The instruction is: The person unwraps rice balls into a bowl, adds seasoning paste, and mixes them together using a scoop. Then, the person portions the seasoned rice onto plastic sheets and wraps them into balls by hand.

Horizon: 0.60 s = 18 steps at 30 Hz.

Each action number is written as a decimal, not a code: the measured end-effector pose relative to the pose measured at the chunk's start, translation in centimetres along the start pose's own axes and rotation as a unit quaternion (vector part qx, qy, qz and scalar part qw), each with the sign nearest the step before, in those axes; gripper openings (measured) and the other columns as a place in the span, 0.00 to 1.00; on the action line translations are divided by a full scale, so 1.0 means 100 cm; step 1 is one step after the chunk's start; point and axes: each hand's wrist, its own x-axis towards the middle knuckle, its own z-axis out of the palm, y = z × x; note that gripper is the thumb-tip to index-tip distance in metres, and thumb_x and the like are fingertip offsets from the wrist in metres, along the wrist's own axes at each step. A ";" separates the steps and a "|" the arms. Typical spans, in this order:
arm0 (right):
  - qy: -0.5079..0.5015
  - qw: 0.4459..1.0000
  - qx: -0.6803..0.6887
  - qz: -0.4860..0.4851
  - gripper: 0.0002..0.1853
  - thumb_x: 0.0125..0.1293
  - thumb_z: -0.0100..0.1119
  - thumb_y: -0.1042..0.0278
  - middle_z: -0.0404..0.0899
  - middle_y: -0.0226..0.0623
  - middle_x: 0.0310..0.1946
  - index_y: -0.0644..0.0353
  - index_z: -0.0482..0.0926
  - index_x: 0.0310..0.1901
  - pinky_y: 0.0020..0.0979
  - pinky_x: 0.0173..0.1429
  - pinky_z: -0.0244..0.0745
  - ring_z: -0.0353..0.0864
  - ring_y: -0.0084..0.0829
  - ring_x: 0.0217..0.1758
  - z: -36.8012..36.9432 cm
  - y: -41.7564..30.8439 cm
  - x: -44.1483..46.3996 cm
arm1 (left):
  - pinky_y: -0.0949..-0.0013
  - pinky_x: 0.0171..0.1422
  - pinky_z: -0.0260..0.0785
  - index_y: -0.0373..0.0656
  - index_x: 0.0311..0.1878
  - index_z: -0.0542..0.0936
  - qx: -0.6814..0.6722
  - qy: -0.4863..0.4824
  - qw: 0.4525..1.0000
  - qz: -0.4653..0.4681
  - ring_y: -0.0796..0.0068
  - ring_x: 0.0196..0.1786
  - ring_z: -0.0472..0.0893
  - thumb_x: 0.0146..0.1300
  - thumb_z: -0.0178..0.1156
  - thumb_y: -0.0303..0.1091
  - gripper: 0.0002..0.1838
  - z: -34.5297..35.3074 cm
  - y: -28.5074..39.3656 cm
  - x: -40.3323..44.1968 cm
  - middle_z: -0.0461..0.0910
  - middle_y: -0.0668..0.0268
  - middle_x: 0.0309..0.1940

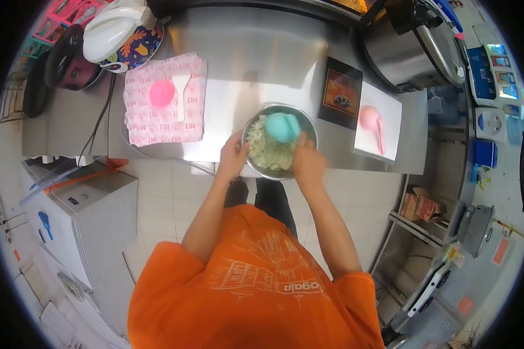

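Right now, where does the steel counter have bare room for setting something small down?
The widest bare patch of the counter lies beyond the bowl, between the patterned paper and the dark panel. The right is crowded: the panel, white sheet and large steel pot sit close together.

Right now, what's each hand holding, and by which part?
Left hand: metal bowl, by the left side of its rim. Right hand: turquoise scoop, seemingly by its handle; blur hides the exact grip.
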 end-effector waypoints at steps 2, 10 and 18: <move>-0.004 0.998 -0.040 -0.058 0.18 0.66 0.52 0.69 0.82 0.45 0.39 0.64 0.71 0.56 0.45 0.35 0.81 0.87 0.45 0.34 -0.001 -0.009 -0.010 | 0.74 0.39 0.73 0.38 0.67 0.73 -0.065 -0.046 0.995 -0.061 0.79 0.34 0.78 0.69 0.58 0.27 0.24 -0.001 -0.006 -0.001 0.75 0.66 0.35; -0.049 0.995 0.077 -0.044 0.12 0.70 0.50 0.64 0.82 0.45 0.27 0.62 0.75 0.49 0.46 0.31 0.78 0.86 0.43 0.31 0.030 0.016 0.003 | 0.74 0.23 0.80 0.41 0.70 0.70 -0.154 -0.142 0.968 -0.138 0.78 0.31 0.80 0.71 0.57 0.29 0.25 -0.019 0.034 0.010 0.70 0.67 0.37; -0.414 0.696 0.557 0.184 0.19 0.73 0.52 0.52 0.70 0.34 0.16 0.64 0.76 0.38 0.30 0.12 0.59 0.68 0.24 0.10 0.003 0.019 -0.032 | 0.70 0.26 0.85 0.40 0.71 0.68 -0.170 -0.176 0.962 -0.120 0.73 0.35 0.82 0.70 0.58 0.31 0.26 -0.005 0.068 -0.001 0.69 0.66 0.38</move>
